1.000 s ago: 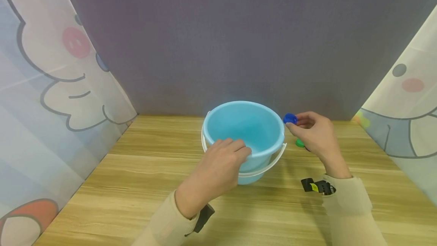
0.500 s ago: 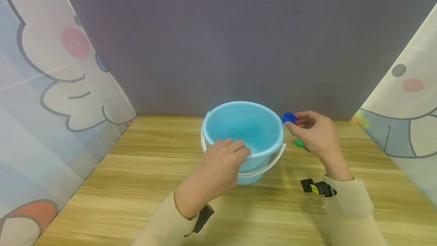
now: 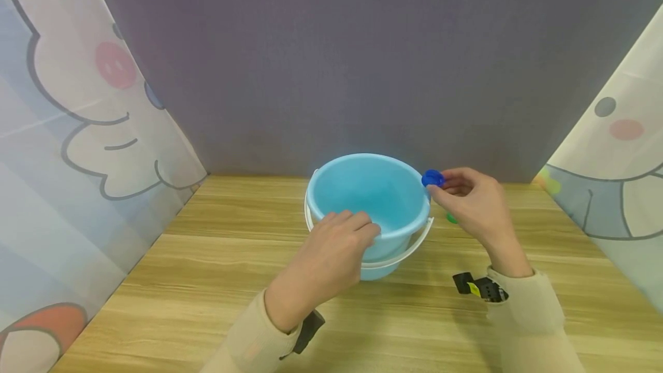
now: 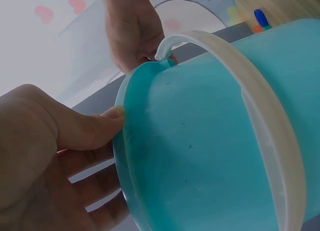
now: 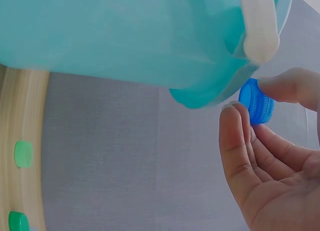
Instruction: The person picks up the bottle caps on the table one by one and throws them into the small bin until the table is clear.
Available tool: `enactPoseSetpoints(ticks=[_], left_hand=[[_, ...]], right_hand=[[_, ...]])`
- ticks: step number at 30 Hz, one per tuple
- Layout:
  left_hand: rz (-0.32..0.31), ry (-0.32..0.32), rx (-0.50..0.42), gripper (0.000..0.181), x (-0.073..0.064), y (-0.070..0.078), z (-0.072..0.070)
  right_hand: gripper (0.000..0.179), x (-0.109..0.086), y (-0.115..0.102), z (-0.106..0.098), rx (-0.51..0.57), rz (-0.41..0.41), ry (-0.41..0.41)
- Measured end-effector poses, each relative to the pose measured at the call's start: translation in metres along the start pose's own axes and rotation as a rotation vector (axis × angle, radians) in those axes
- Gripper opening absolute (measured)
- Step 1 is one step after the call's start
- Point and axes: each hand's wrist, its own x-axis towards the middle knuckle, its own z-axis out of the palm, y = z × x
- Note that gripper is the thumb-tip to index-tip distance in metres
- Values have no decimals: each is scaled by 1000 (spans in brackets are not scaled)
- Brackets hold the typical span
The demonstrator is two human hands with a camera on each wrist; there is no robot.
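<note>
A light blue bucket (image 3: 393, 249) with a white handle (image 3: 422, 240) stands upright on the wooden table. My left hand (image 3: 331, 255) grips its near rim; in the left wrist view the thumb (image 4: 100, 128) presses the outer side and the other fingers go over the rim to the inside. Beside the right part of the rim, my right hand (image 3: 479, 206) pinches a blue bottle cap (image 3: 432, 178). In the right wrist view this ribbed blue cap (image 5: 256, 102) sits between thumb and fingers, just off the rim.
A green bottle cap (image 3: 452, 218) lies right of the bucket, partly behind my right hand. The right wrist view has a light green cap (image 5: 23, 154) and a darker green cap (image 5: 18, 221) on the table. A grey panel (image 3: 362, 62) rises behind, with printed curtains at both sides.
My right hand has moved slightly left with the blue bottle cap, closer to the bucket's rim. The left hand keeps its grip on the rim, and the bucket has barely moved.
</note>
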Motion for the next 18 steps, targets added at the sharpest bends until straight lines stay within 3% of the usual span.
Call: enactPoseSetpoints(ticks=[18], left_hand=[[5, 12, 2, 24, 0, 1, -3]], right_hand=[[41, -4, -11, 1, 56, -52, 7]])
